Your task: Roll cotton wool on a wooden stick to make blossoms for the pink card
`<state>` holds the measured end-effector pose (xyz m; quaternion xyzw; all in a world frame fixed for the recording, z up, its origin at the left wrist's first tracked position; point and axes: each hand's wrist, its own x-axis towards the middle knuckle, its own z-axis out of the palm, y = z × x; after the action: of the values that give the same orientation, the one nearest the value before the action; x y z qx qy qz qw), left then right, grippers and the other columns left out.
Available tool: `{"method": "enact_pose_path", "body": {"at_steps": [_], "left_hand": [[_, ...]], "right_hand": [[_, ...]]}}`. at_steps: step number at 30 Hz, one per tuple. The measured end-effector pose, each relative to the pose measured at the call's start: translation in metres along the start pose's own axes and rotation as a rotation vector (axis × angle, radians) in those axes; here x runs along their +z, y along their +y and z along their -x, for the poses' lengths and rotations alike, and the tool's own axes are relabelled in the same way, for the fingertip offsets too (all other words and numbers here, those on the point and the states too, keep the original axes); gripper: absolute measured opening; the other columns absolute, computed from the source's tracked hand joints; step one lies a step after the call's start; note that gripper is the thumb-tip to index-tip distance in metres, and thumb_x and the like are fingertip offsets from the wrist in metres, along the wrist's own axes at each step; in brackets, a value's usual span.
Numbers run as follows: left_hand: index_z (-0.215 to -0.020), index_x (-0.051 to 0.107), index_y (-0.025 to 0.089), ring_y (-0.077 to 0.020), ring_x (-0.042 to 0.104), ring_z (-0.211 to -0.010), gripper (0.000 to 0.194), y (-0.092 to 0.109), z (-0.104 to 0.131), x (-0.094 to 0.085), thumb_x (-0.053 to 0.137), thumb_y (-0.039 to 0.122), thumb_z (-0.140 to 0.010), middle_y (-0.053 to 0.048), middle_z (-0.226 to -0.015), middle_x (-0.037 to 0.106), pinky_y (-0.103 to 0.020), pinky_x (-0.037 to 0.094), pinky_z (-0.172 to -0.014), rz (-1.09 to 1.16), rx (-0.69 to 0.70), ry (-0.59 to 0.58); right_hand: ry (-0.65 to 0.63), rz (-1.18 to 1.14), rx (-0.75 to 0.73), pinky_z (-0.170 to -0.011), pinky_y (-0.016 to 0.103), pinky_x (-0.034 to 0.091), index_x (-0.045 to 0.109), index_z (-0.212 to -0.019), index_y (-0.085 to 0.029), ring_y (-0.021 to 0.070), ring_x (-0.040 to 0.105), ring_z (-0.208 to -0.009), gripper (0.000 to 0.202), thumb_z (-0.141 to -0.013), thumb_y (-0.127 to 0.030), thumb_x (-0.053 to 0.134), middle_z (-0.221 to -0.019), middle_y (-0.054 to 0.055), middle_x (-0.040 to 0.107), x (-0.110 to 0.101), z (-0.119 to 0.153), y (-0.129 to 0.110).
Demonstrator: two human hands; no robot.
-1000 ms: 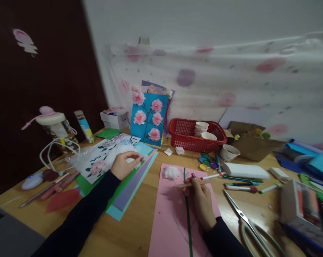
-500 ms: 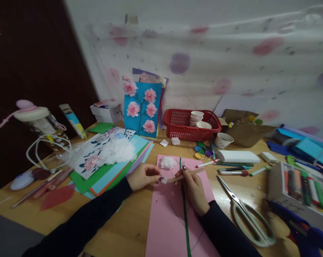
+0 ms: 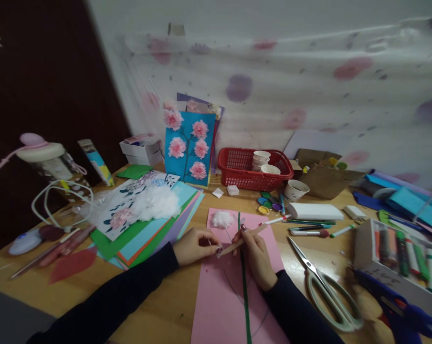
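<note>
A pink sheet of paper (image 3: 216, 306) lies on the table, with a green stem (image 3: 245, 301) and thin pencil lines on it. A white cotton tuft (image 3: 222, 219) rests near its top left. Above the sheet my right hand (image 3: 256, 255) grips a flat wooden craft stick (image 3: 233, 246), which slants down to the left. My left hand (image 3: 197, 246) pinches the stick's lower end between thumb and fingers. A small pale bit shows at that tip, too small to name.
Scissors (image 3: 314, 272), a white box of markers (image 3: 398, 282) and a blue glue gun (image 3: 395, 306) lie to the right. A red basket (image 3: 237, 179) with paper cups stands behind. Coloured sheets (image 3: 158, 241) with a cotton pile (image 3: 154, 203) lie left, near a blue flower picture (image 3: 190, 167).
The stick's lower end has tilted down, and my left fingers have closed in on its tip, covering more of the pale bit. The whole view has shifted slightly.
</note>
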<state>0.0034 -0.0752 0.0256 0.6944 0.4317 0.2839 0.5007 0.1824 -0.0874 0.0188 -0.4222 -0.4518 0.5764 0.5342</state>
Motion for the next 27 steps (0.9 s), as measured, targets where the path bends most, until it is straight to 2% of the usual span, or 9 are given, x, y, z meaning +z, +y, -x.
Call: {"method": "enact_pose_path", "body": {"at_steps": [2,7,12,15,18,22,25,27], "left_hand": [[-0.073,0.067,0.013,-0.0156,0.058,-0.072,0.017,0.002,0.001,0.001,0.062,0.029,-0.071,-0.006,-0.078,0.065,-0.025,0.044,-0.066,-0.011,0.017,0.002],[-0.081,0.063,0.013,-0.0107,0.051,-0.048,0.032,0.001,0.004,0.006,0.062,0.043,-0.07,0.0,-0.06,0.057,-0.023,0.042,-0.047,0.232,-0.205,-0.087],[-0.077,0.061,0.011,-0.0097,0.051,-0.045,0.045,-0.003,0.005,0.008,0.061,0.056,-0.069,0.0,-0.06,0.056,-0.024,0.043,-0.045,0.314,-0.225,-0.115],[-0.082,0.063,0.01,-0.0102,0.052,-0.046,0.044,-0.004,0.004,0.007,0.067,0.051,-0.065,-0.001,-0.061,0.059,-0.024,0.044,-0.046,0.321,-0.224,-0.108],[-0.081,0.065,0.01,-0.0103,0.054,-0.051,0.039,-0.006,0.001,0.004,0.07,0.043,-0.062,-0.002,-0.063,0.061,-0.024,0.045,-0.052,0.333,-0.197,-0.056],[-0.086,0.062,0.011,-0.01,0.056,-0.055,0.031,-0.011,-0.008,-0.002,0.069,0.032,-0.064,-0.002,-0.068,0.063,-0.024,0.045,-0.056,0.332,-0.175,0.093],[-0.089,0.061,0.012,-0.0111,0.056,-0.056,0.025,-0.013,-0.014,-0.006,0.062,0.027,-0.069,-0.001,-0.067,0.061,-0.022,0.043,-0.052,0.206,-0.186,0.163],[-0.085,0.062,0.012,-0.0117,0.056,-0.059,0.018,-0.012,-0.018,-0.008,0.058,0.025,-0.072,-0.002,-0.068,0.062,-0.022,0.043,-0.054,0.085,-0.133,0.175]], "right_hand": [[-0.003,0.004,-0.003,-0.041,0.022,0.035,0.059,-0.057,-0.016,0.0117,0.049,-0.038,0.043,-0.071,-0.057,0.059,-0.04,0.0,0.054,0.0,0.0,0.0],[-0.004,0.025,-0.018,-0.041,0.023,0.035,0.058,-0.057,-0.016,0.0122,0.049,-0.038,0.044,-0.071,-0.058,0.059,-0.039,0.0,0.053,0.0,-0.001,0.003],[0.004,0.051,-0.055,-0.043,0.023,0.036,0.06,-0.06,-0.016,0.013,0.051,-0.041,0.044,-0.073,-0.058,0.057,-0.042,0.001,0.055,-0.002,-0.003,0.007],[0.013,0.047,-0.044,-0.042,0.023,0.035,0.06,-0.06,-0.016,0.0127,0.051,-0.041,0.043,-0.072,-0.058,0.059,-0.042,0.001,0.056,-0.003,-0.003,0.009],[0.049,0.004,-0.041,-0.041,0.022,0.033,0.06,-0.06,-0.016,0.0118,0.049,-0.04,0.043,-0.072,-0.057,0.059,-0.041,0.0,0.054,-0.005,-0.004,0.011],[0.221,-0.033,-0.077,-0.041,0.022,0.032,0.059,-0.064,-0.016,0.0106,0.045,-0.04,0.042,-0.072,-0.057,0.058,-0.043,-0.002,0.052,-0.01,-0.009,0.013],[0.282,0.041,-0.15,-0.044,0.023,0.033,0.056,-0.068,-0.018,0.0105,0.043,-0.045,0.038,-0.078,-0.054,0.054,-0.049,-0.003,0.05,-0.011,-0.012,0.014],[0.27,0.133,-0.199,-0.047,0.023,0.035,0.053,-0.07,-0.019,0.011,0.044,-0.049,0.035,-0.083,-0.051,0.049,-0.054,-0.003,0.05,-0.012,-0.013,0.014]]}}
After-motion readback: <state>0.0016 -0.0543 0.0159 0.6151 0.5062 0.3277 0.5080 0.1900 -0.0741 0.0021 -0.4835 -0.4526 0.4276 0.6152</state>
